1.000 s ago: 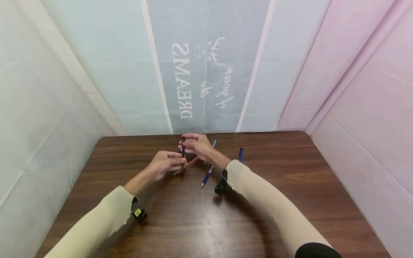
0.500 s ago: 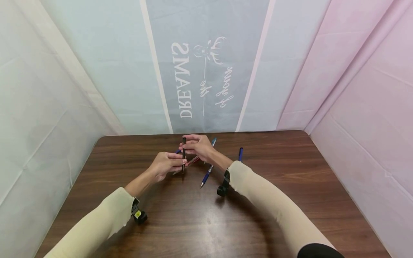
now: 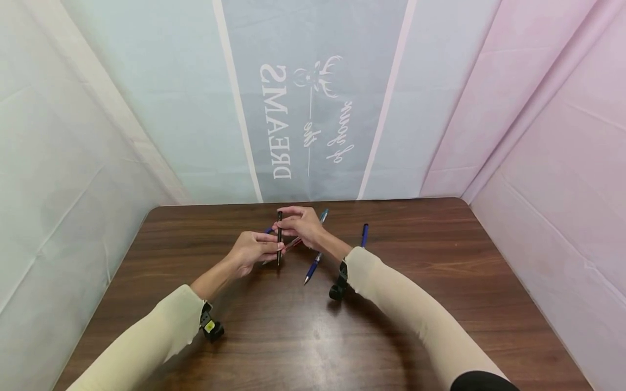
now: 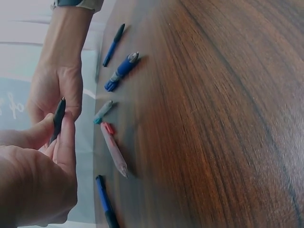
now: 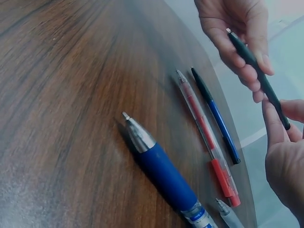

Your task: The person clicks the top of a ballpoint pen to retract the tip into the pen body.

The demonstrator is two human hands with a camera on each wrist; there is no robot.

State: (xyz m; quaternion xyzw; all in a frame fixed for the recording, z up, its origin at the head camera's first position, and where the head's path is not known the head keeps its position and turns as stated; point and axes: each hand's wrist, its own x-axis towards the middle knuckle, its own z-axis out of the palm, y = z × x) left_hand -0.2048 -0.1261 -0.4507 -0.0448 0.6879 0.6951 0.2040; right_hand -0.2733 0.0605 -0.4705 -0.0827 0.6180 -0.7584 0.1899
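Both hands hold one slim black pen (image 3: 279, 232) over the far middle of the table, its silvery tip towards the person. The left hand (image 3: 250, 251) pinches it near the tip between thumb and fingers. At the other end, the right hand (image 3: 304, 225) pinches it with thumb and fingertips. The right wrist view shows the black pen (image 5: 260, 76) raised beside the table's far edge, spanning the two hands. Below them on the wood lie a clear pen with red parts (image 5: 202, 121) and a blue pen with a black end (image 5: 217, 116).
On the brown wooden table (image 3: 274, 336), a blue-grip pen (image 3: 313, 269) lies under the right wrist. A clear pen with a teal end (image 3: 325, 215) lies behind the right hand, and another blue pen (image 3: 364, 234) further right. Fabric walls (image 3: 195, 108) enclose the table.
Both hands and the black pen have shifted slightly towards the person and a little right. The grip of both hands looks the same, and the pens on the table have stayed put.
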